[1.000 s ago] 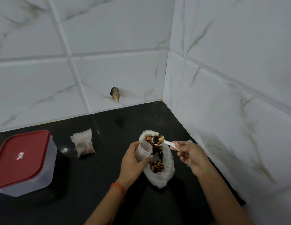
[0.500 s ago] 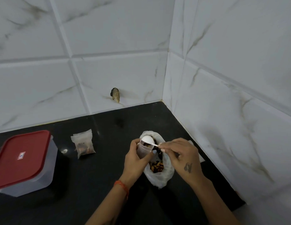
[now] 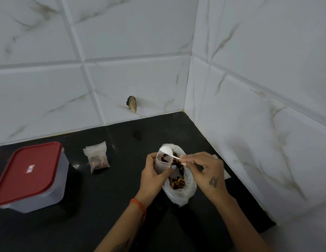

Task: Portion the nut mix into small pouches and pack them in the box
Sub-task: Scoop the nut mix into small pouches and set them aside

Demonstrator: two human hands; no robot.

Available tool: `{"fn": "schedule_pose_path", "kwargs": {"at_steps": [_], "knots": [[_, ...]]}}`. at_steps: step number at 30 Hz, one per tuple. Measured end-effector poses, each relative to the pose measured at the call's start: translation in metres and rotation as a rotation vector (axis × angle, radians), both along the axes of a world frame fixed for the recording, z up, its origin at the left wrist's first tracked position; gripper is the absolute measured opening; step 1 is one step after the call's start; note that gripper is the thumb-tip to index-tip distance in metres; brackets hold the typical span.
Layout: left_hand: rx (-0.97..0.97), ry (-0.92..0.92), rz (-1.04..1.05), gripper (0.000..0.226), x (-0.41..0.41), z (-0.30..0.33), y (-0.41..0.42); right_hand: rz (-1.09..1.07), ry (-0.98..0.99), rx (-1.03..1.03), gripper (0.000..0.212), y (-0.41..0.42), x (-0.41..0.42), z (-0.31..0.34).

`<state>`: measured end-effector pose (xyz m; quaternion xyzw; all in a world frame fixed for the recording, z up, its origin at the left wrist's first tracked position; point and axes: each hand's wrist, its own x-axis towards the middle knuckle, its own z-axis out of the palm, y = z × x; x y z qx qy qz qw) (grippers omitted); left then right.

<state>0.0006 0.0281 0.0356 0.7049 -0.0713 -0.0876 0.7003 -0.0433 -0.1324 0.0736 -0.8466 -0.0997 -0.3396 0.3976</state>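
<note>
A: What lies far to the left of the two grips?

B: A clear box (image 3: pixel 34 180) with a red lid (image 3: pixel 27 170) on the black counter (image 3: pixel 104 215). Between it and the hands, nearer the tiled wall (image 3: pixel 122 73), sits a small pouch (image 3: pixel 97 157) with nut mix inside, touched by neither hand.

A: And the left hand (image 3: pixel 152 180)?

B: Its fingers and thumb are curled round a small clear pouch (image 3: pixel 163 163), held upright with its mouth open. Dark pieces of nut mix show inside it. An orange thread (image 3: pixel 138 206) circles that wrist.

A: What is at the pouch's mouth?

B: The bowl of a white spoon (image 3: pixel 166 151), turned over right above the opening, touching its rim.

A: Who holds it?

B: The right hand (image 3: pixel 206 174), just right of the pouch, pinches the spoon's handle between thumb and fingertips.

A: Below both grips?

B: A large white bag (image 3: pixel 180 193) of nut mix (image 3: pixel 176 182), lying open on the counter, close to the right wall.
</note>
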Motion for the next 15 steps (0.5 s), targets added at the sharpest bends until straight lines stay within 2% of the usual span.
{"fn": "schedule_pose_path", "kwargs": {"at_steps": [7, 10, 15], "knots": [[-0.003, -0.003, 0.004, 0.053, 0.0019, -0.0019, -0.0007, 0.031, 0.063, 0.034, 0.020, -0.0025, 0.0000, 0.0026], [0.006, -0.008, 0.003, 0.050, 0.0018, -0.0022, -0.0022, 0.019, 0.034, 0.027, 0.014, -0.0011, -0.0006, 0.0036], [0.004, -0.015, 0.014, 0.049, 0.0026, -0.0003, -0.0029, 0.038, 0.069, 0.045, 0.023, -0.0033, -0.0014, 0.0059]]}}
